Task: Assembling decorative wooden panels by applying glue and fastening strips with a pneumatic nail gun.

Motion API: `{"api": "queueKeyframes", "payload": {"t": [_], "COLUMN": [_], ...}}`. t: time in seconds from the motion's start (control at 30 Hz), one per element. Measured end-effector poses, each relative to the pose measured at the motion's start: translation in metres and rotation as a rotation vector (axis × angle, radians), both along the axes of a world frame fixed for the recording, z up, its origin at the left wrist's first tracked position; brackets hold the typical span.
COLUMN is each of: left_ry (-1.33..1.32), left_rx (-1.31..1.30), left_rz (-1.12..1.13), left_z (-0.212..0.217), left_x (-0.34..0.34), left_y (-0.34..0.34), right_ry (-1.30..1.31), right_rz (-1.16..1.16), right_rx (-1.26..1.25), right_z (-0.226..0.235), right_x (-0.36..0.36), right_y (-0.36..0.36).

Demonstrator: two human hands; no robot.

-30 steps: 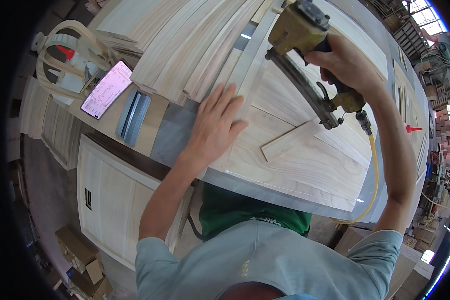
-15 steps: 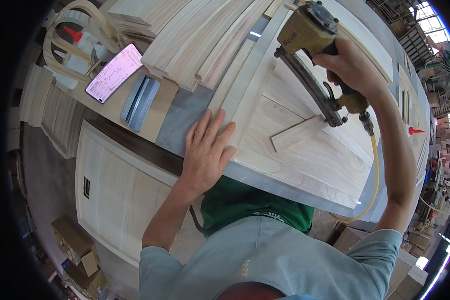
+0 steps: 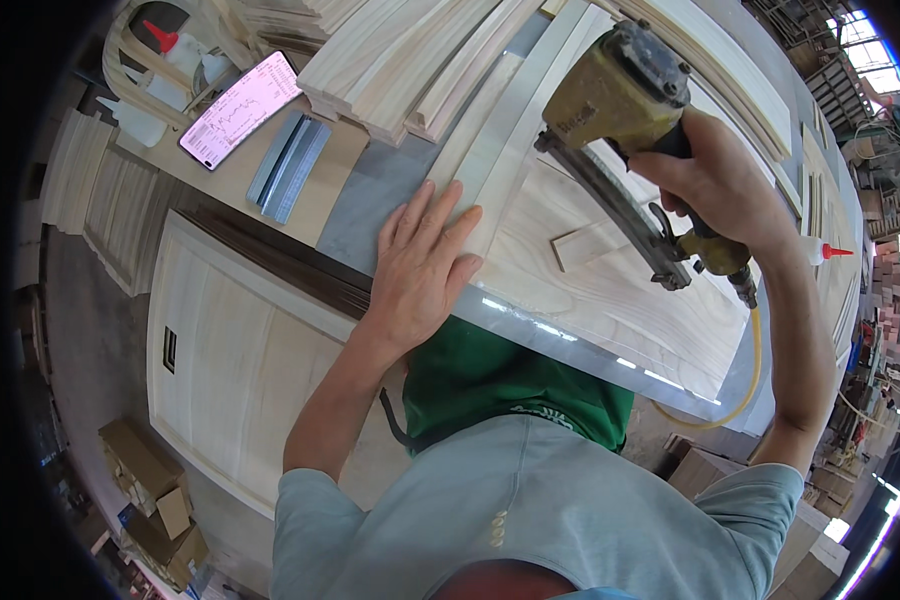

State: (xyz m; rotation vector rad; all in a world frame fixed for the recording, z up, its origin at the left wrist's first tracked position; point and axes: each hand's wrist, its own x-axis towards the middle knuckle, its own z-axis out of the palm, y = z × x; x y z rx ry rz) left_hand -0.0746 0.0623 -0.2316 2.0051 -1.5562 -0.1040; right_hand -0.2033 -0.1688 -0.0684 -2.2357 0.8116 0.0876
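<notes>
My right hand grips the handle of an olive-coloured pneumatic nail gun, held up over a pale wooden panel. A yellow air hose runs down from the gun's rear end. Flat on the left edge of the panel lies my left hand, its fingers stretched out over a long wooden strip. A short wooden piece rests on the panel, partly hidden behind the gun's magazine. Whether the gun's nose touches anything cannot be made out.
Stacked pale boards lie at the far left of the table. Beside them are a phone with a lit screen and strips of staples or nails. A framed wooden panel leans below left. A red-tipped glue bottle stands right.
The nail gun in my right hand has come nearer and a little lower. My left hand stays flat on the panel's edge; the view has shifted slightly.
</notes>
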Motion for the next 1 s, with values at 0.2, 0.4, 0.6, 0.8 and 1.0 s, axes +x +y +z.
{"api": "queueKeyframes", "payload": {"t": [0.2,0.4,0.6,0.8,1.0], "left_ry": [0.000,0.001,0.007,0.014,0.016], "left_rx": [-0.019,-0.031,-0.028,-0.035,-0.079], "left_rz": [0.002,0.009,0.013,0.015,0.027], "left_z": [0.001,0.000,-0.001,-0.001,-0.008], "left_x": [0.001,0.000,0.000,-0.002,0.000], "left_y": [0.000,0.000,0.001,0.001,0.003], "right_ry": [0.031,0.112,0.018,0.051,0.008], "right_rz": [0.003,-0.022,0.048,0.032,0.097], "right_rx": [-0.085,-0.124,-0.059,-0.100,-0.087], "right_z": [-0.006,-0.013,-0.012,-0.008,-0.009], "right_x": [0.007,0.014,0.000,-0.001,-0.011], "right_y": [0.002,-0.007,0.014,0.030,0.051]}}
